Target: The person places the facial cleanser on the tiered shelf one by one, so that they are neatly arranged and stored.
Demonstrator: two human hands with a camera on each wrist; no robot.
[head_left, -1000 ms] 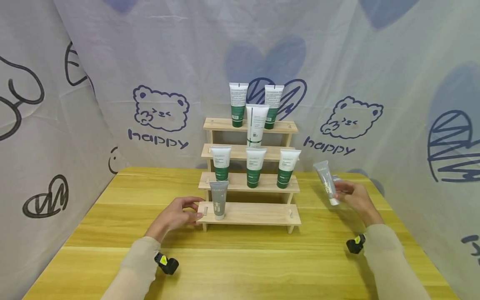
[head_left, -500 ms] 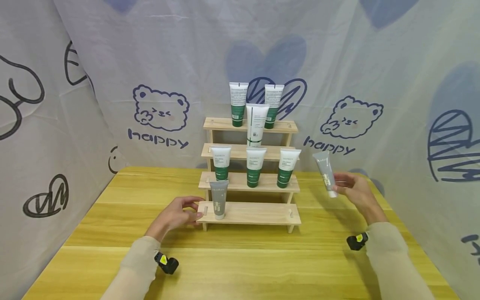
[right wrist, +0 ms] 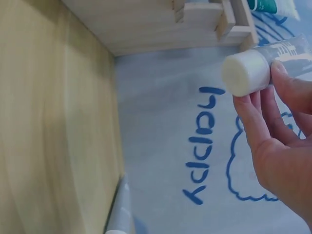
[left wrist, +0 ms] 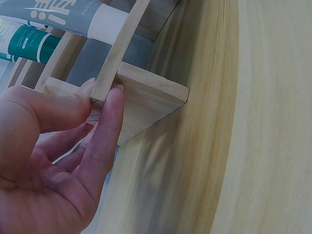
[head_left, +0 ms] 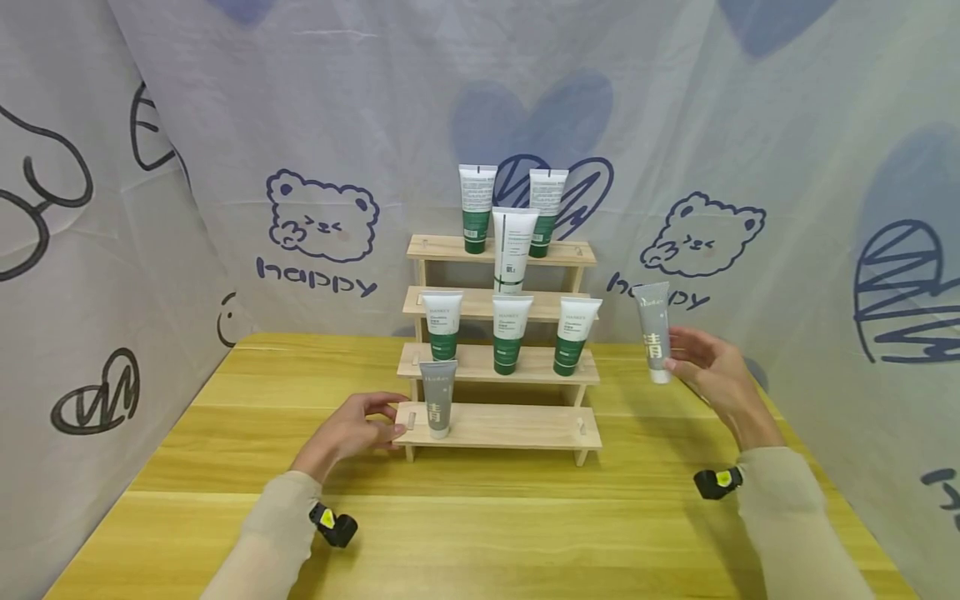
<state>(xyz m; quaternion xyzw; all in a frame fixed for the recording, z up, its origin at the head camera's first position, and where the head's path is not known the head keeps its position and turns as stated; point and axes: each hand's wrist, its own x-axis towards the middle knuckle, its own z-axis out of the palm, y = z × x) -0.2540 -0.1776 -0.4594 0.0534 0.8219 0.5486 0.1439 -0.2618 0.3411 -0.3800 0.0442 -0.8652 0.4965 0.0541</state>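
Observation:
A stepped wooden display rack [head_left: 517,427] stands mid-table with white-and-green tubes on its upper tiers. On the lowest board, toward its left end, a grey squeeze tube [head_left: 438,398] stands on its white cap. My left hand [head_left: 363,429] pinches the left end of that board; the left wrist view shows thumb and finger on either side of the wood. To the right of the rack, my right hand [head_left: 716,379] holds another grey squeeze tube [head_left: 655,332] in the air, nearly upright, cap down. Its white cap [right wrist: 246,73] faces the right wrist camera.
A further grey tube [right wrist: 121,209] lies on the table, mostly out of frame in the right wrist view. One larger white tube [head_left: 514,250] stands on the second tier from the top. A printed cloth [head_left: 322,108] hangs behind the table [head_left: 480,533].
My right hand has raised the grey tube a little and turned it from leaning left to nearly upright. The left hand and the rack have stayed where they were.

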